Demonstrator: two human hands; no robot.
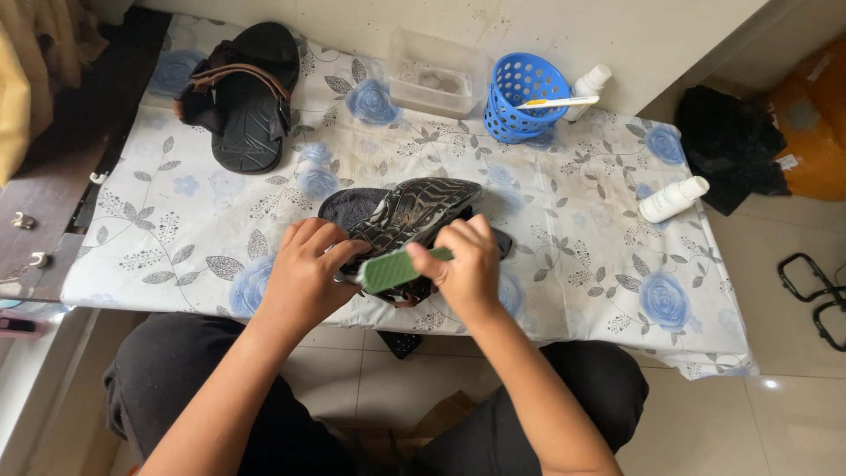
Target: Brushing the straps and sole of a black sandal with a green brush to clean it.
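We have both hands down at the near edge of the table (176, 229), close together over a dark sandal (414, 211). Our left hand (304, 273) is clamped on the sandal's near end, fingers curled over its edge, propping it sole-up and tilted. Our right hand (467, 264) is closed around the handle of a green brush (392, 269), and the brush head lies between the two hands, pressed against the sandal's lower part. So the sandal sits right under and between our hands, its far end poking out beyond the knuckles toward the middle of the table. Under it there is a dark cloth (352, 207), showing just past the left hand.

Well apart, at the far left corner, the second sandal (247, 97) lies flat, sole up and untouched. Along the back wall we see a clear tub (436, 75), and just beside it a blue basket (524, 97) with a toothbrush (555, 103) resting across its rim. A white bottle (589, 86) stands just right of the basket, touching or nearly so; we cannot tell which. Another white bottle (674, 198) lies on its side near the right edge of the table. The flowered cloth (599, 256) covers the whole top. Our knees in dark trousers show below the edge.
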